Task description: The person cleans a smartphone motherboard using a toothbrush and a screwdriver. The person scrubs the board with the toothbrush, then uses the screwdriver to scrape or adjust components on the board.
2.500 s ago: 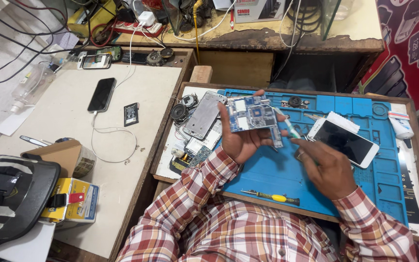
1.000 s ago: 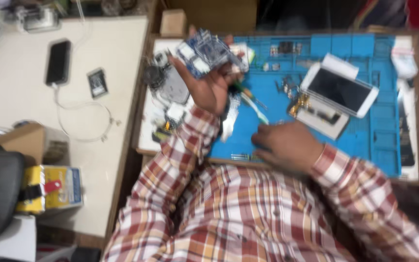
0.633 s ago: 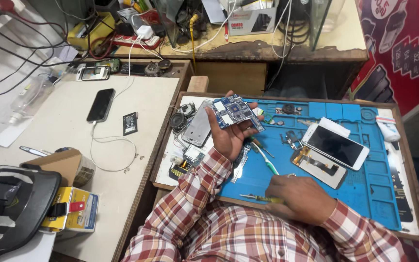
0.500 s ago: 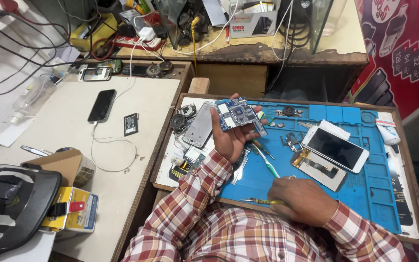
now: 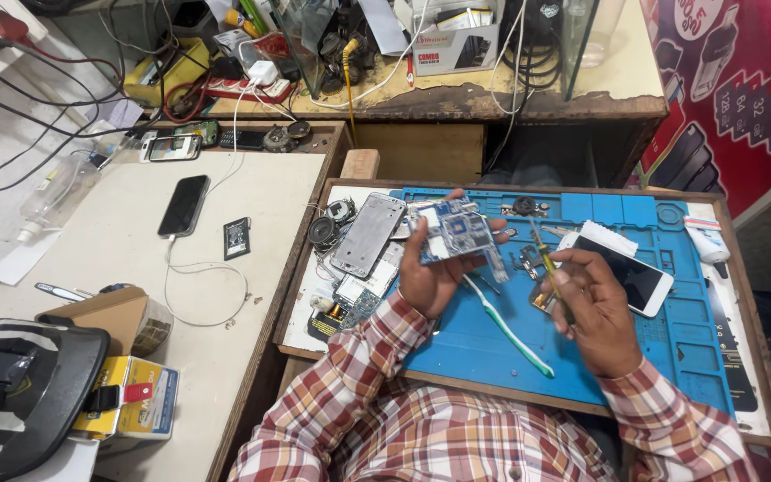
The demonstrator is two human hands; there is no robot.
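My left hand (image 5: 428, 272) holds a blue phone circuit board (image 5: 457, 234) up over the blue repair mat (image 5: 671, 348). My right hand (image 5: 595, 308) grips a thin yellow-handled screwdriver (image 5: 546, 263), its tip pointing up toward the board's right side. A white-and-green toothbrush (image 5: 506, 326) lies on the mat between my hands. A white smartphone (image 5: 631, 272) lies face up just behind my right hand. A silver phone frame (image 5: 368, 234) rests left of the board.
Loose phone parts (image 5: 341, 299) lie at the tray's left edge. A black phone (image 5: 183, 204) on a cable and a small battery (image 5: 236, 237) sit on the white table. A black bag (image 5: 11, 397) and a yellow box (image 5: 131, 402) are at lower left. Cables and tools crowd the rear shelf (image 5: 493, 94).
My right hand has lifted from the mat's near edge with the screwdriver and now holds it up beside the board. My left hand keeps the board raised.
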